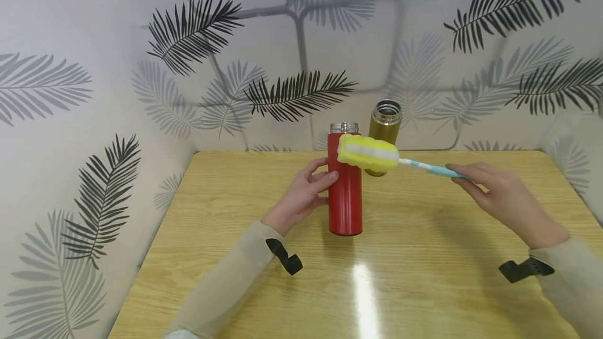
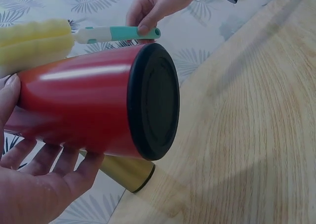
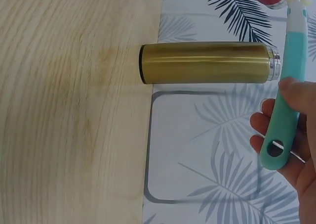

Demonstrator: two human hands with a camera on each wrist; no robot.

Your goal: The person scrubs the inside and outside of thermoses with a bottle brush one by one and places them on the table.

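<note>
My left hand (image 1: 306, 192) grips a red thermos flask (image 1: 345, 198) around its side, thumb in front. The flask is upright and lidless, its steel neck (image 1: 344, 127) bare on top. Its black base (image 2: 158, 103) shows whole in the left wrist view, raised off the table. Between thumb and fingers, my right hand (image 1: 506, 195) holds a bottle brush by its teal handle (image 3: 286, 105). The brush's yellow and white sponge head (image 1: 368, 153) points left and overlaps the flask's upper body in the head view.
Behind the red flask, a gold thermos flask (image 3: 207, 63) stands open-topped near the table's back edge. The wooden table (image 1: 226, 192) meets a wall (image 1: 282, 56) with a leaf pattern at the back and left. A bright reflection lies on the tabletop in front.
</note>
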